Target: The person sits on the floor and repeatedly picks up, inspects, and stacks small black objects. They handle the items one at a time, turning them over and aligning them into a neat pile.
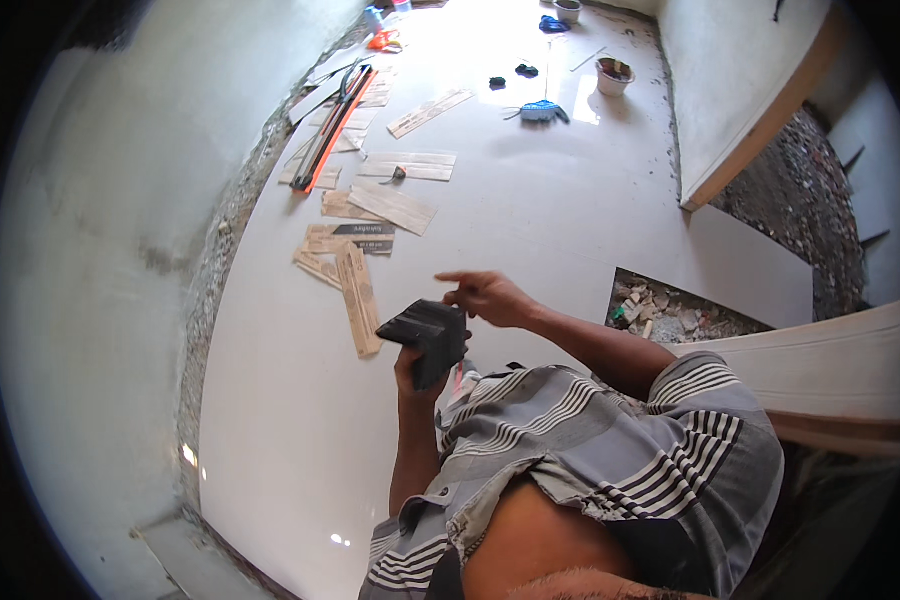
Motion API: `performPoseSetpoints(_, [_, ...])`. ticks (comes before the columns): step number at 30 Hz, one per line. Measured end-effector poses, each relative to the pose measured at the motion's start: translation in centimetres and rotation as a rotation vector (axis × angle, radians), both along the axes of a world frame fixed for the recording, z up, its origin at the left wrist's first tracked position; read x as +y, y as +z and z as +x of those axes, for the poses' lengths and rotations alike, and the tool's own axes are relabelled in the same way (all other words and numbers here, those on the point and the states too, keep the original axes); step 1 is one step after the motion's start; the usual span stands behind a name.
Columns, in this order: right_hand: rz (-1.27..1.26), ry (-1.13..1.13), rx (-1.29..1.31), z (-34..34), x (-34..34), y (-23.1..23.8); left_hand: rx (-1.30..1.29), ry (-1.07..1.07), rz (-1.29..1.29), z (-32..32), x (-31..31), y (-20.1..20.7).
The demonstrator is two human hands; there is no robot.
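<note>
My left hand is wrapped round a dark, angular, block-like object held in front of my body. Its exact kind cannot be made out. The thumb side of that hand shows below the block, and fingertips show at its right edge. My right hand is just to the right and beyond the block, index finger stretched out to the left and the other fingers partly bent. Nothing shows in it. Whether its lower fingers touch the block is unclear.
Pale glossy tiles cover the floor. Cardboard strips and an orange-and-black tile cutter lie at the left. Farther off are a blue brush-like head and a bucket. A rubble-filled gap opens at the right, near a wall end.
</note>
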State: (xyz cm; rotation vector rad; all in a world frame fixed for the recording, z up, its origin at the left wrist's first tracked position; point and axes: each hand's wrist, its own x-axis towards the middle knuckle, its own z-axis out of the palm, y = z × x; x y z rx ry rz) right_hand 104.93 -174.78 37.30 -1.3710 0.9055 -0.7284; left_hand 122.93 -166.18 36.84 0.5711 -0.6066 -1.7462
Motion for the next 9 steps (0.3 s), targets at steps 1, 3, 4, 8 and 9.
performPoseSetpoints(1, [0.056, -0.142, -0.094, 0.1, -0.8, 0.3, 0.001, -0.076, -0.010, 0.2, -1.9, 0.0])
performPoseSetpoints(3, [0.099, -0.286, -0.093, 0.0, -1.8, 1.0, -0.013, -0.198, -0.037, 0.9, -4.8, 0.2])
performPoseSetpoints(4, [0.110, -0.350, -0.136, 0.0, -2.4, 1.2, -0.017, -0.258, -0.048, 1.3, -6.6, 0.3])
performPoseSetpoints(8, [0.080, -0.490, -0.298, 1.7, -3.3, -1.0, -0.054, -0.346, -0.039, 3.4, -10.8, -1.4])
performPoseSetpoints(9, [0.088, -0.511, -0.302, 2.2, -3.5, -1.8, -0.074, -0.380, -0.033, 3.9, -11.8, -1.7])
